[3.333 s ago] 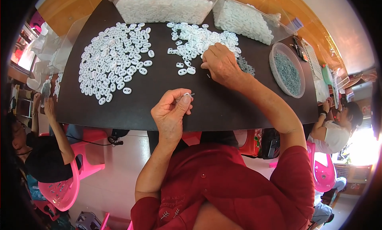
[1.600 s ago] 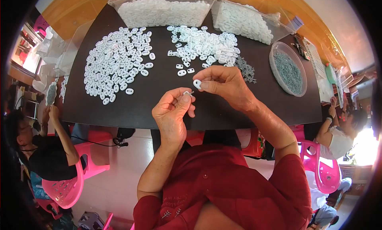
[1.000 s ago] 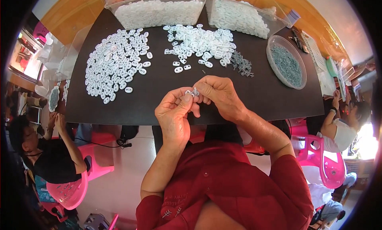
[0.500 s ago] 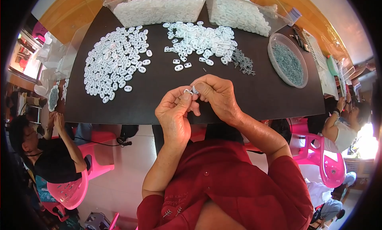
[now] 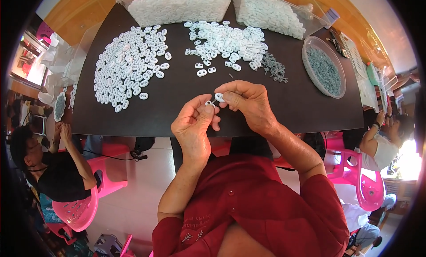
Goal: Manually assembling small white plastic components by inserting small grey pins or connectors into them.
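Right hand pinches white oval, long axis roughly left-right, holed end left. Left hand, fingers pointing far-right, pinches small white part.

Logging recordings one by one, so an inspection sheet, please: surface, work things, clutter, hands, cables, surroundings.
Surface: dark tabletop
Work things: left white pile, middle white pile, grey pins, round tray, clear bins
Clutter: dark tool at right, kind unclear
Hands: left hand pinches a small white piece; right hand holds a white oval piece
Cables: black cable below table's left part
Surroundings: pink chairs, a person at left, another at right
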A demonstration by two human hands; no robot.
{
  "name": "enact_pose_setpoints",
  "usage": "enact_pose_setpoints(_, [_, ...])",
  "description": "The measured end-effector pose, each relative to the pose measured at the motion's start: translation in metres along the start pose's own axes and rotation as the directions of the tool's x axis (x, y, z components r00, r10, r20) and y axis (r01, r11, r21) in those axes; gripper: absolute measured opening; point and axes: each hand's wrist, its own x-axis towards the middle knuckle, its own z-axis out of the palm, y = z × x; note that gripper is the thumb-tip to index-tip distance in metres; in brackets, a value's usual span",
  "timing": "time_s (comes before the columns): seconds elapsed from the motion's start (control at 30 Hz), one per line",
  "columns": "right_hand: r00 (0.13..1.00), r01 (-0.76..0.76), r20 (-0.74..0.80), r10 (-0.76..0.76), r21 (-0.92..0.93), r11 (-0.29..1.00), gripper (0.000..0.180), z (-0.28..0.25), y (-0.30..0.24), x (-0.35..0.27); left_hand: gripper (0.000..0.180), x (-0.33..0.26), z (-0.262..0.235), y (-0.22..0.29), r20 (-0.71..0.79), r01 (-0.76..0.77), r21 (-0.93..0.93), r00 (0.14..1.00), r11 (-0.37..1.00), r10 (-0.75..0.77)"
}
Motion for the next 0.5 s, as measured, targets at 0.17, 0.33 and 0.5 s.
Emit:
enact_pose_setpoints(0.17, [1.0,0.01,-0.011,-0.01,-0.002,1.0,0.016,0.004,0.0004,-0.0005,0.016,-0.0021,-0.0005,-0.0003,0.009,-0.037,0.067,0.999,0.997,0.036])
enact_pose_setpoints(0.33, [0.999,0.033,-0.035,-0.033,-0.002,0.999,0.016,0.0059,0.0034,0.0006,0.014,-0.0033,-0.0005,-0.0008,-0.019,-0.028,0.099,0.999,0.995,0.03])
enact_pose_setpoints(0.5, [0.998,0.037,-0.049,-0.036,0.02,0.999,0.015,0.0083,0.0049,0.0011,0.012,-0.0028,0.0,-0.0006,-0.038,-0.013,0.126,0.999,0.992,0.018])
